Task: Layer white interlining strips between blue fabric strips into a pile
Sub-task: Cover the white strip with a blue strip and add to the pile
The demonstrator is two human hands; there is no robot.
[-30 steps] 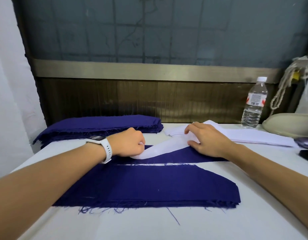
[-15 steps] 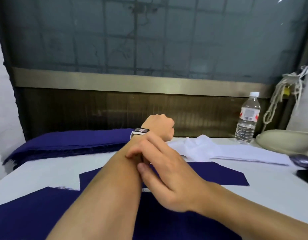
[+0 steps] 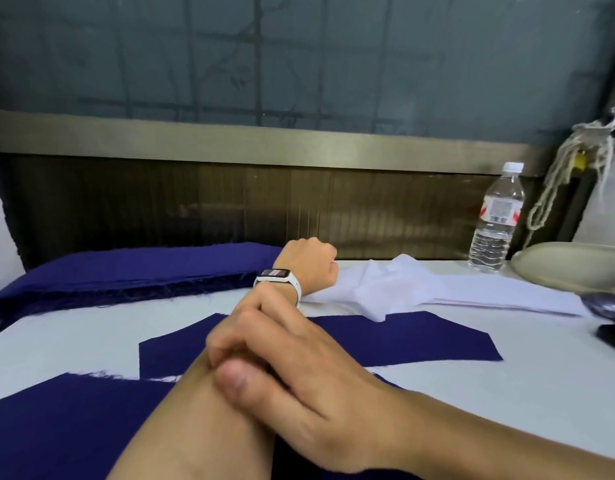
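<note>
My left hand (image 3: 309,265) is lifted above the table's back with its fingers curled in, nothing visible in it, and a white watch (image 3: 276,277) on the wrist. My right hand (image 3: 292,372) rests on my left forearm, fingers bent against the skin. One blue fabric strip (image 3: 427,339) lies flat on the table. A wider blue pile (image 3: 57,431) lies nearer me, partly hidden by my arms. The white interlining strips (image 3: 448,289) lie at the back right, the top one rumpled. A thick stack of blue strips (image 3: 126,270) lies at the back left.
A water bottle (image 3: 496,220) stands at the back right beside a beige dish-shaped object (image 3: 569,268). A dark rounded item (image 3: 607,304) and a black device (image 3: 614,336) lie at the right edge. A wooden panel and window close off the back of the white table (image 3: 472,386).
Both hands let go of the white strip, which now lies rumpled on the white stack. My left arm rose and my right hand moved onto the left forearm. The view dropped closer to the table.
</note>
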